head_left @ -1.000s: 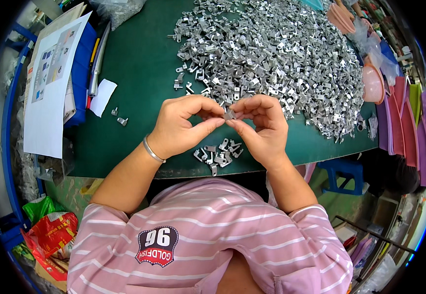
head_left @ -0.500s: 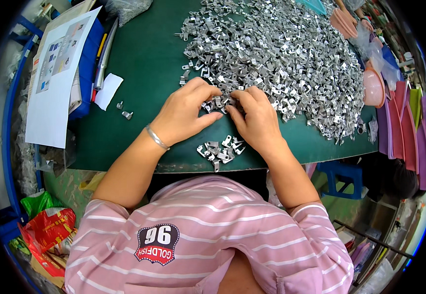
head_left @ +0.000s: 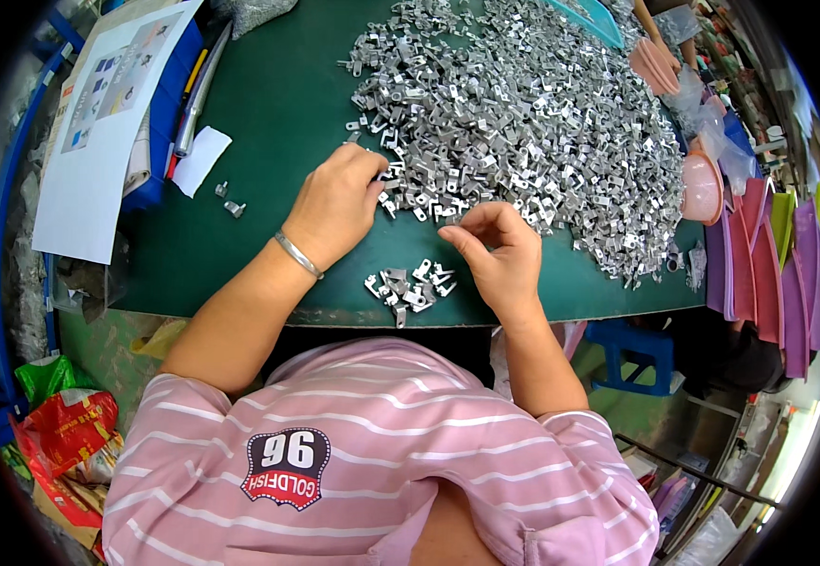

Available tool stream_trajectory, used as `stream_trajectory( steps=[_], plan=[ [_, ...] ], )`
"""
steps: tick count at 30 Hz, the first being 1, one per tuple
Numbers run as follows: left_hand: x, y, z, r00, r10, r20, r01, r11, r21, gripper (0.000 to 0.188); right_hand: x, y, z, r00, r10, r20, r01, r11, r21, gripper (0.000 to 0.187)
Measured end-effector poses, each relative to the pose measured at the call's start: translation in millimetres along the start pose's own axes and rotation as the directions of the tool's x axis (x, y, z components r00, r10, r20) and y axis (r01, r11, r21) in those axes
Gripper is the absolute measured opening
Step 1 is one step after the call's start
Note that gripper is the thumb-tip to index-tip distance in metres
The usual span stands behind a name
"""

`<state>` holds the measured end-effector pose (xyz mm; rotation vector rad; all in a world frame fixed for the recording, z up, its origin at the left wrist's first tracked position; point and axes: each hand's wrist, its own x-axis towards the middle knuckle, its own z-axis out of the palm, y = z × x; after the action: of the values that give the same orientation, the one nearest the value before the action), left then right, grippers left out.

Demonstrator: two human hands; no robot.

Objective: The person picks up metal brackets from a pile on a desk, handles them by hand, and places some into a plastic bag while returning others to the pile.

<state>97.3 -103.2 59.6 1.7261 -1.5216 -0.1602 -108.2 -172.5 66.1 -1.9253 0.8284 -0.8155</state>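
A broad heap of small bent metal brackets covers much of the green table. At the heap's near left edge is my left hand, a metal bangle on its wrist. Its fingers are curled together against the brackets, and their tips are partly hidden. My right hand is just in front of the heap, thumb and forefinger pinched; anything between them is too small to make out. Between my forearms, by the table's front edge, lies a small group of brackets.
Two loose brackets and a white paper scrap lie left, beside a blue bin with pens and a printed sheet. Pink bowls stand right of the heap. A blue stool is below the table.
My hands have drawn apart: the right came back toward me from the heap into a pinch, while the left shifted slightly left and its fingers closed. The whole view has shifted a little.
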Motion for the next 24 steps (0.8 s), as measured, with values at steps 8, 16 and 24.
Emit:
stream_trajectory(
  steps=[8,16,24],
  plan=[
    [-3,2,-2,0.997,-0.059,0.040,0.053,0.990,0.132,0.018,-5,-1,-13,0.953,0.227,0.202,-0.303,0.675,0.672,0.014],
    [-2,-4,0,1.000,-0.005,-0.023,0.006,0.998,0.062,0.011,-11,0,-25,0.979,0.122,0.163,-0.194,0.799,0.569,0.013],
    [6,8,-11,0.902,-0.349,0.255,0.403,0.465,-0.788,0.012,1,-11,-35,0.966,-0.067,0.250,0.131,0.959,-0.250,0.007]
  ],
)
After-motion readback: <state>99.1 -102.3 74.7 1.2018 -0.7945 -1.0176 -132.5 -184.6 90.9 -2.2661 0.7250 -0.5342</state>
